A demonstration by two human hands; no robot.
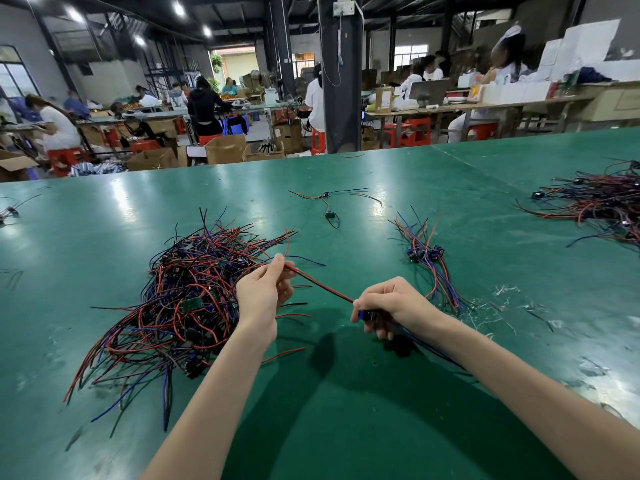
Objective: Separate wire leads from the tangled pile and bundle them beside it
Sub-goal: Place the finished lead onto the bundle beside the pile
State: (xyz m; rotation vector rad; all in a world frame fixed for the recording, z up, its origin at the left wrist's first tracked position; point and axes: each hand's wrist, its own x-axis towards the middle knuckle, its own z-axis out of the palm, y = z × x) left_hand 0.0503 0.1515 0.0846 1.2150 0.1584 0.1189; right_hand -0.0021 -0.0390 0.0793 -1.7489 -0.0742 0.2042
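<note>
1. Green worktable [381, 403] fills my view; the tangled pile [187, 299] lies centre-left.
2. My left hand [263, 289] pinches a red-and-black wire lead [325, 287] stretched to my right hand [388, 306], whose curled fingers clutch and mostly hide its blue connector [366, 315].
3. A small bundle [427, 258] lies centre-right; another heap [602, 199] is cut off at the right edge.

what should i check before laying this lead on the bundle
1. Pinch: left hand holds the lead: ok.
2. Grip: right hand holds the connector: ok.
3. Stretch: lead runs straight between the hands: ok.
4. Release: lead free of the tangled pile: cannot tell, its far ends lie over the pile.
5. Target: sorted bundle lies right of the right hand: ok.
</note>
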